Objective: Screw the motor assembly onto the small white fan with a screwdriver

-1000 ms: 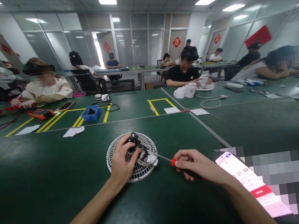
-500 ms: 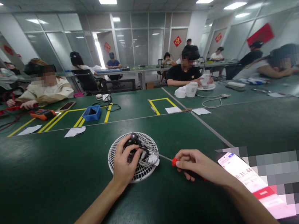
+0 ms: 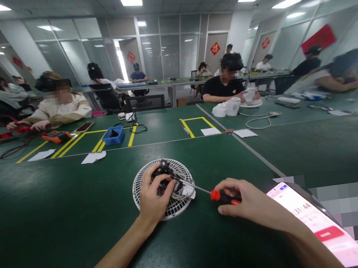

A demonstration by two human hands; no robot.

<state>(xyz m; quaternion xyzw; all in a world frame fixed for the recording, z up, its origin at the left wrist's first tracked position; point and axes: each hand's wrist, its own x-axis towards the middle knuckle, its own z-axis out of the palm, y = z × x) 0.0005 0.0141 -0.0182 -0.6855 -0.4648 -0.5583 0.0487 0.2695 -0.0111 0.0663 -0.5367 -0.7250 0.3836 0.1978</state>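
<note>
Screwdriver (image 3: 216,195) is loosely grasped by parted right fingers (image 3: 227,183); curved left fingers (image 3: 149,173) grip mechanism (image 3: 163,165).

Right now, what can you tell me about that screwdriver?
The screwdriver has a thin, metallic-looking shaft and a black handle with orange-red at its front and farther back. In the picture it slants from the dark mechanism on the white grille down to the right hand, whose fingers and thumb are around the handle; how firmly they hold it is unclear. Its tip is lost among the mechanism's parts, so what it touches can't be told.
</note>
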